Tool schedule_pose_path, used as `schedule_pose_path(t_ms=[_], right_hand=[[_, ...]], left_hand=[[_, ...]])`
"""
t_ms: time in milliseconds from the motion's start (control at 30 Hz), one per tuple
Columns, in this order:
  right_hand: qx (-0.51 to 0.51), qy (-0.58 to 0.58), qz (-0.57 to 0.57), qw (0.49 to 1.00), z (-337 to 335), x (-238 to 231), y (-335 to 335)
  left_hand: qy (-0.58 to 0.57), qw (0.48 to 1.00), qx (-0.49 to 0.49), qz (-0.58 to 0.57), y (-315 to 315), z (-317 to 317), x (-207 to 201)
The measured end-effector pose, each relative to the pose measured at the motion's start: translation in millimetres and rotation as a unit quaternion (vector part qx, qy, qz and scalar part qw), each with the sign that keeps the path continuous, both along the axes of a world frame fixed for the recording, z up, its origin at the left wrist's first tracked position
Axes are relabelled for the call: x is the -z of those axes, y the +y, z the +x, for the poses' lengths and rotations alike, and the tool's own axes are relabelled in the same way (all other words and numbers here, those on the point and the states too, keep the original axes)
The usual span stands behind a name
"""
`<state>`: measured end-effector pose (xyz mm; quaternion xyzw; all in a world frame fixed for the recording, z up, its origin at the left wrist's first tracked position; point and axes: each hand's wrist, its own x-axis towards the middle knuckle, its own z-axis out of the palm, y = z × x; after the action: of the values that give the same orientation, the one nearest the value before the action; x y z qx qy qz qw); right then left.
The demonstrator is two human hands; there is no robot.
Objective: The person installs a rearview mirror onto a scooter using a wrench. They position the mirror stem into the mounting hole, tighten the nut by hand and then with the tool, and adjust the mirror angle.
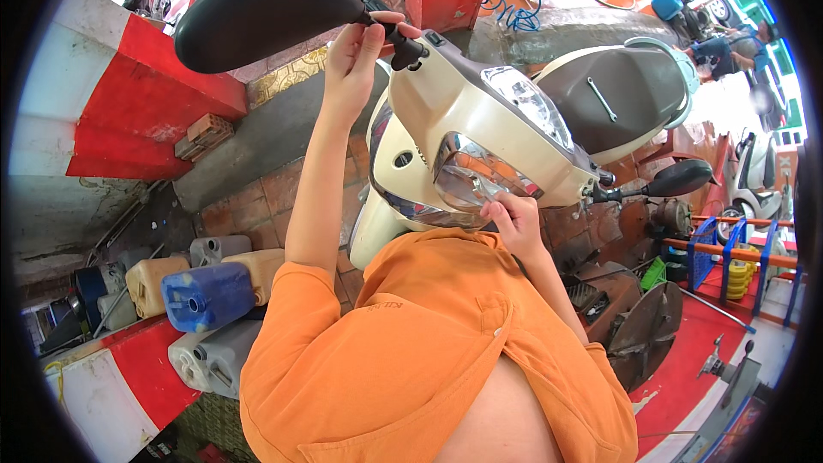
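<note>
A cream scooter (433,94) stands in front of me, its front towards me. My left hand (354,58) is raised and closed around the stem of a black side mirror (266,13), by the handlebar end. My right hand (517,225) is closed in a pinch in front of the scooter's clear front lens (480,163). From its fingers sticks a shiny metal piece that looks like a wrench (473,182); glare on the lens blurs its outline. A second wrench (602,99) lies on the dark scooter seat (639,77). The other mirror (677,178) is on the right.
Plastic jerrycans, one blue (208,296), stand at lower left beside a red and white wall (137,77). A rusty metal bin (634,334) and a blue and orange rack (729,249) are at right. Another person (733,51) is far right. A blue hose (519,15) lies behind.
</note>
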<state>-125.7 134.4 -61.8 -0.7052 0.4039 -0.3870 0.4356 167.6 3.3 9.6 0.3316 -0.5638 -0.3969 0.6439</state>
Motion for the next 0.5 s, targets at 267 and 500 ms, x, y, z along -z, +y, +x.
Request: schedule_pose_path(t_ms=[267, 500], right_hand=[[0.000, -0.015, 0.021, 1.000, 2, -8, 0], [-0.003, 0.009, 0.038, 0.999, 0, -8, 0]], left_hand=[[0.017, 1.000, 0.008, -0.004, -2, -1, 2], [-0.016, 0.994, -0.097, 0.055, 5, -31, -13]])
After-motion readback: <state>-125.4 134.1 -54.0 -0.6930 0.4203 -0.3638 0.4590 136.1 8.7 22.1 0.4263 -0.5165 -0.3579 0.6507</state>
